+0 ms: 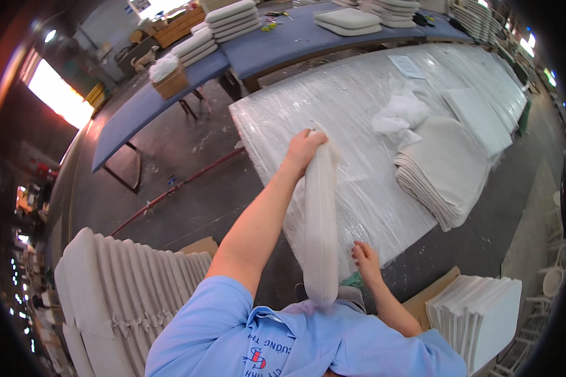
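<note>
The left hand (303,149) is gripping a white cushion cover (321,226) by its top end, fingers closed. The right hand (365,259) is touching the cover's side with open fingers, near the bench's (333,100) front edge.

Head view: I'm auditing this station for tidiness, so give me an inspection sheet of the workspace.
Surface: long table wrapped in clear plastic film.
Job's things: long white fabric-covered cushion, hanging upright at the table's near edge.
Clutter: stack of flat grey fabric covers; loose white stuffing wad; sheet of paper.
Hands: left hand grips the cushion's top; right hand beside its lower part, contact unclear.
Cables: nothing seen.
Surroundings: row of white cushions; blue-topped tables behind.
</note>
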The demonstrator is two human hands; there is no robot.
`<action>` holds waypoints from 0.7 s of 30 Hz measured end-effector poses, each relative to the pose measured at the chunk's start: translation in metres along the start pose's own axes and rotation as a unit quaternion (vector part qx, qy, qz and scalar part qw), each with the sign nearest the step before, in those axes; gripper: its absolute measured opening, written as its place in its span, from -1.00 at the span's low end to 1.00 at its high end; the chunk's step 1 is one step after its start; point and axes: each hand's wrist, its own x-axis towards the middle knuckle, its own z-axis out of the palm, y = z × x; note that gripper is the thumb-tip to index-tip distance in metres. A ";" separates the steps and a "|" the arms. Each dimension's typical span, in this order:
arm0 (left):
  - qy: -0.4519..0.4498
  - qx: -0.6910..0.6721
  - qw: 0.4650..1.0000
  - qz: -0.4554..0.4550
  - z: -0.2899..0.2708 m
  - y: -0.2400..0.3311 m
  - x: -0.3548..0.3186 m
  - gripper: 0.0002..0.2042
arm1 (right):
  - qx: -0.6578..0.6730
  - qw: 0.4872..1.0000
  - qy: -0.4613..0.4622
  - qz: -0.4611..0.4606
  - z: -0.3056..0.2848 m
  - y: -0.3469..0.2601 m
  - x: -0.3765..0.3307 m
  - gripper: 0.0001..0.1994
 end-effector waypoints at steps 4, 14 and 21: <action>-0.027 0.025 0.999 -0.033 0.024 0.018 0.022 -0.54 | 0.105 0.958 0.025 -0.267 0.008 -0.084 -0.065 -0.39; -0.093 0.291 0.950 0.069 0.060 -0.100 0.008 -0.32 | -0.108 0.804 0.042 -0.583 -0.029 -0.220 -0.039 -0.63; -0.165 -0.043 0.914 -0.368 -0.084 -0.136 -0.118 -0.47 | 0.017 0.828 0.260 -0.497 -0.090 -0.213 0.007 -0.61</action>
